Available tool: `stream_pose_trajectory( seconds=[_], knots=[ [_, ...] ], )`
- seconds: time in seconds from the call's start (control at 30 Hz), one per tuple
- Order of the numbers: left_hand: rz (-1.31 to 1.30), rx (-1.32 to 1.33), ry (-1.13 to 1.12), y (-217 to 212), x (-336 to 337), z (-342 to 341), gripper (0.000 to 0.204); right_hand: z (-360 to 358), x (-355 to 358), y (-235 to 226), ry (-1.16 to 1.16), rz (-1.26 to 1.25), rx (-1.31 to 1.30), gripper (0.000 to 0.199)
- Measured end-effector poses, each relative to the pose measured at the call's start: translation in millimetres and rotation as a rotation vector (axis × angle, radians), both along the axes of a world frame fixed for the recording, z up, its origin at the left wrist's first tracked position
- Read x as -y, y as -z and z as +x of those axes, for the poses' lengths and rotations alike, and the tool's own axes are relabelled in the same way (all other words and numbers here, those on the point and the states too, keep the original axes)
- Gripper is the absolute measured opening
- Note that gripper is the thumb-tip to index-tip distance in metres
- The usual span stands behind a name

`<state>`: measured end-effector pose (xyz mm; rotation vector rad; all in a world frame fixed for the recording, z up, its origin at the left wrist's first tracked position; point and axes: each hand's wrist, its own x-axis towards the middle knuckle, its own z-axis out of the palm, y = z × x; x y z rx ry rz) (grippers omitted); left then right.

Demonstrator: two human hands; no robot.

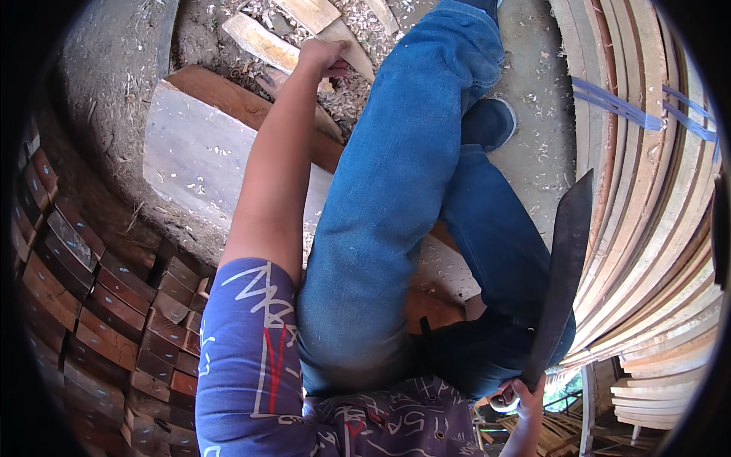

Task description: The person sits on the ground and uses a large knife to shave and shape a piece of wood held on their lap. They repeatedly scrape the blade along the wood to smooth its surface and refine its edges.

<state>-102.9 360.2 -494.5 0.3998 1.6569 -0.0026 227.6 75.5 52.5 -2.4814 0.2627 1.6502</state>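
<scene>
Dark metal machete (pixel 562 263) is beside our blue jeans (pixel 373 206), our right hand (pixel 527 397) closed on it; our left hand (pixel 326 59), curled, touches a wooden piece (pixel 356 56) near shavings (pixel 346 97), grip we cannot tell.

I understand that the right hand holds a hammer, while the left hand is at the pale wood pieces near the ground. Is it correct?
Not a hammer: the head view shows the right hand holding a machete. The rest stands.

Blade (pixel 567 259) near-black; jeans (pixel 381 175) blue; shirt (pixel 236 335) purple, white-red scrawls.
</scene>
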Motion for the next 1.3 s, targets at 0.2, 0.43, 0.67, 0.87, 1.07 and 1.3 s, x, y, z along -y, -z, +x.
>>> stream_pose_trajectory(
  seconds=[0.2, 0.43, 0.67, 0.87, 1.07, 1.3],
  knots=[
    [0.306, -0.217, 0.075, -23.5, -8.3, 24.9, 0.037, 5.2, 11.0, -9.3, 0.002, 0.019, -0.097, 0.032],
    [0.409, 0.157, -0.43, -130.2, 3.9, -44.7, 0.016, -22.4, -1.3, -6.4, -0.117, 0.143, -0.116, 0.028],
    [0.763, 0.108, -0.339, -263.5, 67.9, -96.2, 0.026, -41.7, 19.6, -1.6, -0.304, 0.232, -0.061, 0.031],
    [0.84, 0.551, -0.396, -399.6, 133.3, -91.1, 0.037, -71.8, 39.1, -7.2, -0.396, 0.339, 0.143, 0.026],
    [0.657, 0.931, -0.331, -493.8, 206.4, -88.3, 0.046, -88.8, 72.6, -50.7, -0.467, 0.505, 0.309, 0.02],
    [0.42, 1.451, -0.311, -516.6, 266.0, -89.4, 0.039, -98.6, 90.0, -102.8, -0.612, 0.78, 0.385, 0.018]
  ],
)
